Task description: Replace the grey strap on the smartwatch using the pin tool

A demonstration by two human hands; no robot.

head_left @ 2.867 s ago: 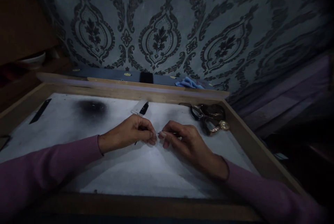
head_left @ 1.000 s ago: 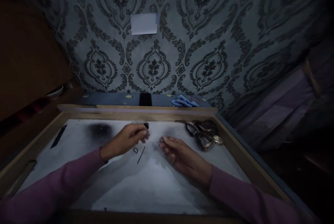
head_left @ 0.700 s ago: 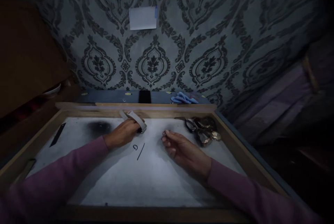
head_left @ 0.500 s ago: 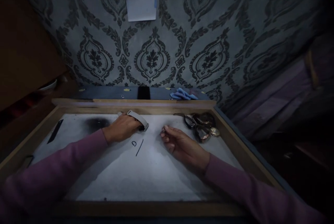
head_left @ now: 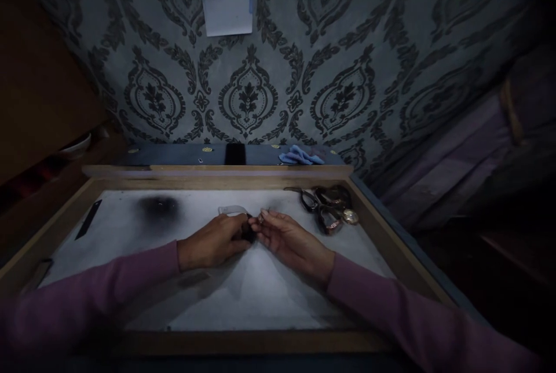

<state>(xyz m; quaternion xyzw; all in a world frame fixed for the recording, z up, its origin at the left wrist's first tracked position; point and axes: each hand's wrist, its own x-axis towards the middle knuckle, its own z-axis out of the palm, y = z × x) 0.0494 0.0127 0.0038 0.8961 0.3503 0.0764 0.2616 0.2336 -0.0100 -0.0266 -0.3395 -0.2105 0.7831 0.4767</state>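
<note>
My left hand (head_left: 215, 241) is closed around a wristwatch with a pale grey strap (head_left: 234, 209). Its dark part (head_left: 248, 233) shows at my fingertips, largely covered by them. Close against it, my right hand (head_left: 293, 244) pinches a small shiny piece (head_left: 260, 218) between thumb and fingers, too small to name. Both hands meet over the middle of a white board (head_left: 269, 297) set in a wooden frame. To the right of my right hand lies a cluster of watches (head_left: 330, 219), among them a gold-coloured round one (head_left: 350, 216).
A raised wooden rim (head_left: 217, 171) surrounds the white board. A dark flat strip (head_left: 88, 219) lies at its left, near a dark smudge (head_left: 157, 208). Behind the rim are a black phone-like slab (head_left: 235, 154) and a crumpled blue cloth (head_left: 300, 156), before a patterned wall (head_left: 247, 95).
My left hand has moved right and nearer me with the watch, turning it, and now meets my right hand. The black marks on the board are now hidden. The view has shifted slightly.
</note>
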